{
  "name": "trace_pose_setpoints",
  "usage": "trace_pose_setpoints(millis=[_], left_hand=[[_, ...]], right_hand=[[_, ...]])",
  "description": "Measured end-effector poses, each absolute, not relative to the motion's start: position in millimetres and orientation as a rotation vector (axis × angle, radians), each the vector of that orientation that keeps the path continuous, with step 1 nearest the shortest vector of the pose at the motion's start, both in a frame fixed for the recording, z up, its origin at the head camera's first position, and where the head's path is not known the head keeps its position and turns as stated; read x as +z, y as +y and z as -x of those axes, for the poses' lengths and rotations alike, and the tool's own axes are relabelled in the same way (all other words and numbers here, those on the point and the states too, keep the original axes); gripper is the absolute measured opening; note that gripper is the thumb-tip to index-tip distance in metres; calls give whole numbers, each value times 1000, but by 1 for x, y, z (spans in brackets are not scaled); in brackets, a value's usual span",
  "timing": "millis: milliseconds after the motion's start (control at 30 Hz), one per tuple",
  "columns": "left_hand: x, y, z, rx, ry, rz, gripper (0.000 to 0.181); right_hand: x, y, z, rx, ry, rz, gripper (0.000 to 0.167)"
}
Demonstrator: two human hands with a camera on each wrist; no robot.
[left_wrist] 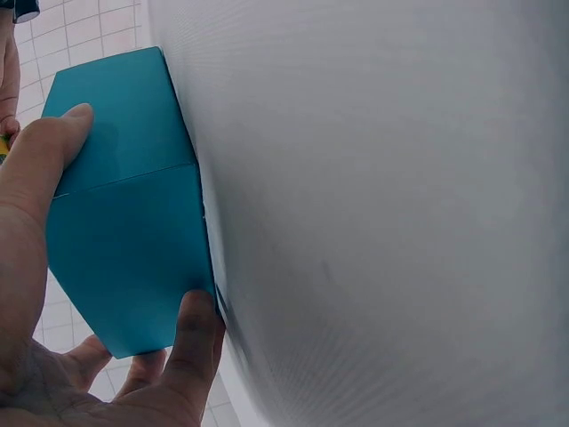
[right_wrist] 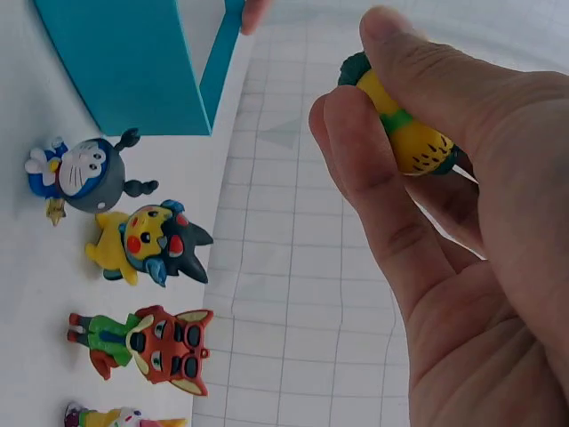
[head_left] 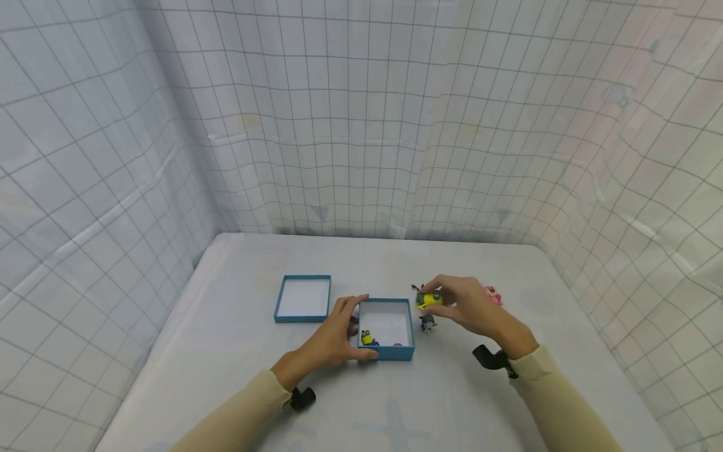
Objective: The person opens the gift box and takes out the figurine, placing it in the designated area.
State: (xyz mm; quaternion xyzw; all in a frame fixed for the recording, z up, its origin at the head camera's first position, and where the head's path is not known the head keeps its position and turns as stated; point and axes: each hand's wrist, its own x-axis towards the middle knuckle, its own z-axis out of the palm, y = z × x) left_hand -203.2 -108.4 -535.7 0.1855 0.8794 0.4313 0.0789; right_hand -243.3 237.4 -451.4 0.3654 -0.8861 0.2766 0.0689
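Observation:
My left hand [head_left: 337,336] grips a blue open box [head_left: 386,353] at its left side, thumb along the front wall and fingers toward the back. Inside the box, a small yellow figurine [head_left: 368,338] lies in the near left corner, and something pinkish shows partly above the front wall. My right hand [head_left: 465,304] is raised just right of the box, pinching a yellow-and-green figurine [right_wrist: 413,142] between thumb and fingers. Close to the box's right side stands a blue-and-white cat figurine with a grey hood [right_wrist: 84,173]. A dark-hooded yellow figurine [right_wrist: 147,242] is beside it.
A fox figurine in a green jacket [right_wrist: 147,347] and another figurine [right_wrist: 124,418], cut by the frame edge, continue the row. A pink figurine [head_left: 493,295] shows behind my right hand. The shallow blue lid [head_left: 302,319] lies left of the box. Grid-patterned curtains [head_left: 361,125] surround the white table.

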Motion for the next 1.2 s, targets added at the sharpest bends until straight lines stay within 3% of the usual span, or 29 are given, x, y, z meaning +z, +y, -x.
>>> trace_pose_setpoints(millis=[200, 800, 1200], left_hand=[[-535, -108, 203, 1305, 2619, -549, 124], [-537, -108, 203, 1303, 2624, -554, 123], [-535, -108, 202, 1304, 2622, -546, 123]], right_hand=[[-452, 248, 244, 832, -2596, -1142, 40], [-458, 272, 245, 906, -2630, -1004, 20], [-464, 283, 245, 829, -2740, -892, 33]])
